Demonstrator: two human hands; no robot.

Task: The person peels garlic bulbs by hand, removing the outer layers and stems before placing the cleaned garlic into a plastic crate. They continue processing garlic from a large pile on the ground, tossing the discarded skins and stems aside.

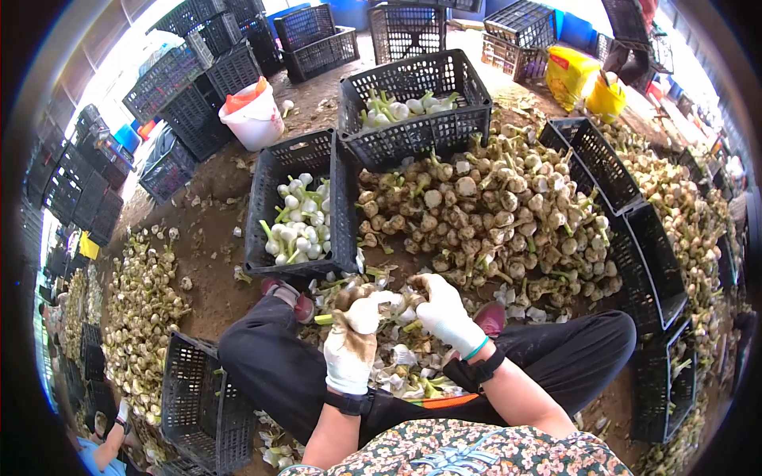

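My left hand [349,349], in a soiled white glove, is closed around a white garlic bulb [363,316] whose green stem points left. Just to its right, my right hand [444,313], also gloved, has its fingers bent; whatever they hold is too small to make out. Both hands are above a litter of peeled garlic skins [405,355] between my legs. Cleaned white bulbs [302,226] lie in the black crate [343,214] in front of me, and more are in a second black crate [417,143] behind it. Soil-covered bulbs [484,206] form a large heap at the front right.
Empty black crates [198,397] stand at the lower left and in a row [647,254] at the right. A white bucket [252,119], stacked crates [186,107] and yellow bags [570,75] are farther back. Another garlic heap [143,309] lies left. A co-worker's arm [111,444] shows lower left.
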